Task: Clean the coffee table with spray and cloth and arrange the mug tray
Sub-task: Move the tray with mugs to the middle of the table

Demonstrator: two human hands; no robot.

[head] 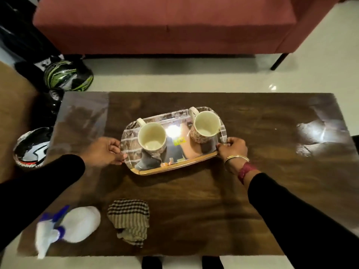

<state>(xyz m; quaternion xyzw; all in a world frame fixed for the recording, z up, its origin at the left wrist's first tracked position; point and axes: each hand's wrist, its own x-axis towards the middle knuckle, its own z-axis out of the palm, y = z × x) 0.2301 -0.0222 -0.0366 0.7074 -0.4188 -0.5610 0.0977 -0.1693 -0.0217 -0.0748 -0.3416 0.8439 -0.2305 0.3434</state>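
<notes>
Two-handed on the tray (174,169) here: gripped its left end with the left hand (104,150), fingers curled round the rim, and pinched the right end with the right hand (233,147), thumb and fingers closed on the edge. Couldn't tell whether it sat flat on the coffee table (194,200) or hung just off it. Found it around the middle of the table, slightly skewed, right end further away. Shiny mirror-like bottom, gold-ish rim along the near edge, small yellow sticker (179,141) in the centre. Carried two cream-lined mugs upright: left mug (152,137) by the left end, right mug (206,124) at the far right corner, patterned outside, both handles pointing toward the far side. Apart, not touching. Had the checked cloth (129,220) crumpled on the near part of the table, well apart from the tray, and just to its left the white spray bottle (77,226) with the blue trigger, too blurry to say upright or tipped over. Wore black sleeves, plus thin gold bangles (236,159) and a red band (245,170) on the right wrist. Past the table: pale floor (194,74), then a reddish sofa (165,26). Spotted a green-striped helmet (66,74) on the floor off the left end, further back, and a white, black and red helmet (31,146) closer in.
</notes>
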